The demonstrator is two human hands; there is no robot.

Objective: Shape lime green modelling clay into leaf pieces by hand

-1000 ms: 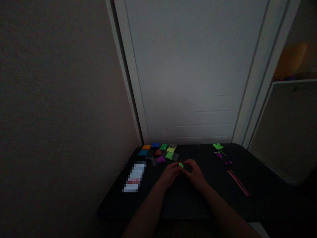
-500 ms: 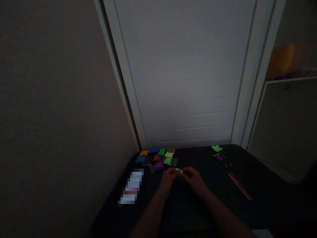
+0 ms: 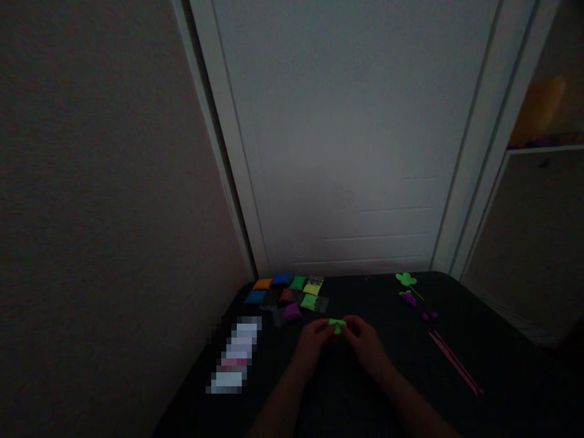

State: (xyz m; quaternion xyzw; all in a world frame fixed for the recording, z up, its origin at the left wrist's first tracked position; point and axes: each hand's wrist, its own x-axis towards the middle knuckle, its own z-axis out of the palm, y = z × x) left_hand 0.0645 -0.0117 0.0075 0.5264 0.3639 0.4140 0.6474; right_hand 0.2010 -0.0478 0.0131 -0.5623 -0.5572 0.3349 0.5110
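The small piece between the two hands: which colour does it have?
The piece is bright green; the head view shows it best.

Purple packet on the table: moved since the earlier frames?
No. The purple packet keeps its place on the table relative to the light-green packet; its shift in the image matches the camera's.

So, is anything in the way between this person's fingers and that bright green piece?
Nothing visible: the left hand and right hand hold the green piece directly between them. The nearest packets, one purple and one light green, lie farther back on the table, apart from both hands.
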